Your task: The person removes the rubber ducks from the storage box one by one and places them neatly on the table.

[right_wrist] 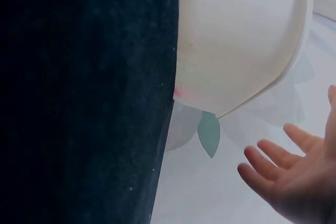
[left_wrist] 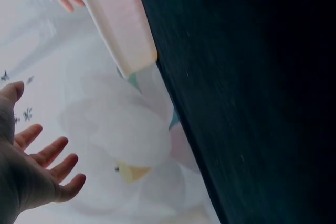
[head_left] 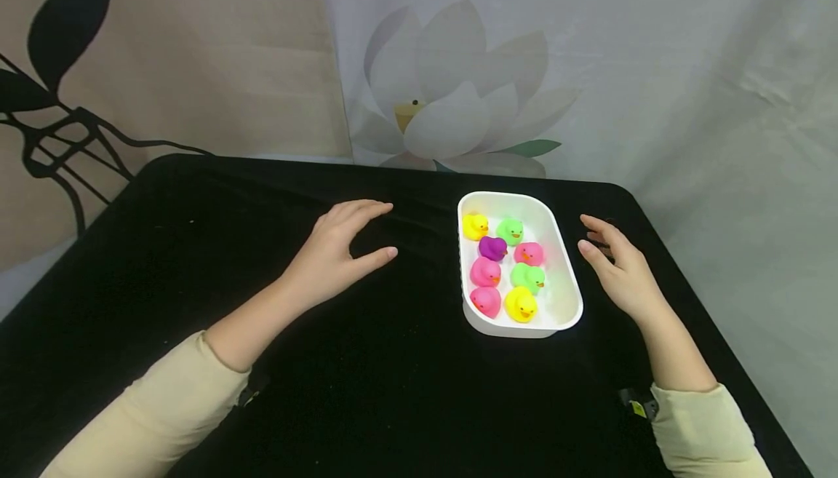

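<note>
- Head view: from my remote seat, I see eight toy ducks (head_left: pixel 529 254) inside a white tray (head_left: pixel 558 295); both wrist views give me its outer wall instead.
- Left wrist view: the four fingers of the left hand (head_left: pixel 337 244) fan apart here, whereas the head view overlaps them; part of the right hand (head_left: pixel 618 267) shows beyond the tray.
- Tray: between my two hands, just beside the right, well apart from the left; smooth, rimmed, round-cornered.
- Ducks: rounded, bright; two yellow, two green, three pink, one purple; the tray's bare floor lies toward the right hand.
- Left hand: wide, thumb away from fingers, empty.
- Right hand: fairly wide, fingers lightly bent, empty.
- Bench (head_left: pixel 366 391): black cloth below both hands; beyond them, a pale fabric backdrop (head_left: pixel 655 85) with a printed lotus (head_left: pixel 458 118).
</note>
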The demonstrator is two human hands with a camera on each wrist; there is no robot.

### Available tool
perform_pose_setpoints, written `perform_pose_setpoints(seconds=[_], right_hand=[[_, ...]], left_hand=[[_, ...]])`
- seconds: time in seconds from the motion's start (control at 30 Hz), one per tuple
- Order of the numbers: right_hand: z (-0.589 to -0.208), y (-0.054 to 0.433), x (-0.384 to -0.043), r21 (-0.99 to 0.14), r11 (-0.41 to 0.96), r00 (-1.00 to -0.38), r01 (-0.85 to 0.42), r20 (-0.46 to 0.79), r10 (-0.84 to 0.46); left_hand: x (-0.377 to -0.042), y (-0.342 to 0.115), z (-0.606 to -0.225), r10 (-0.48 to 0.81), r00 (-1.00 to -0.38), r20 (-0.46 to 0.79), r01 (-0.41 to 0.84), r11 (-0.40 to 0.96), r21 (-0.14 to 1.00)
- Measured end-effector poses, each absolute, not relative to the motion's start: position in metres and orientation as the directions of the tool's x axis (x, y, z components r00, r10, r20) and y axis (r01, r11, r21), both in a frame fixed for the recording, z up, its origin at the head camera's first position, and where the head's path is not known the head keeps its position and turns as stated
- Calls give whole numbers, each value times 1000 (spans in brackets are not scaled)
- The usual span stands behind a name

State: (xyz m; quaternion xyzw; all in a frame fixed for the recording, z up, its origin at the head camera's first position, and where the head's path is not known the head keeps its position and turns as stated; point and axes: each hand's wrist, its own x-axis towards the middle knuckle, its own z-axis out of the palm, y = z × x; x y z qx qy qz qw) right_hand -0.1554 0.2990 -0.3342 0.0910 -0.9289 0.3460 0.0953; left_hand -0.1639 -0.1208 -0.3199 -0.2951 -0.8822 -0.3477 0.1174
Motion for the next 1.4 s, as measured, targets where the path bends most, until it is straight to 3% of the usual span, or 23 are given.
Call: perform_pose_setpoints(seconds=[0.33,0.8,1.4], right_hand=[[-344,307,-162,-709,665,-972,-237,171,-164],[-363,324,-167,-798,549,-954,-247,99,-285],[-382,336,-174,-857,481,-945,-184,20,-326]], left_hand=[[-171,-80,-326,506,-809,300,560,505,657],[-188,-29,-338,589,-779,217,545,464,698],[-209,8,-349,668,-736,109,475,395,787]])
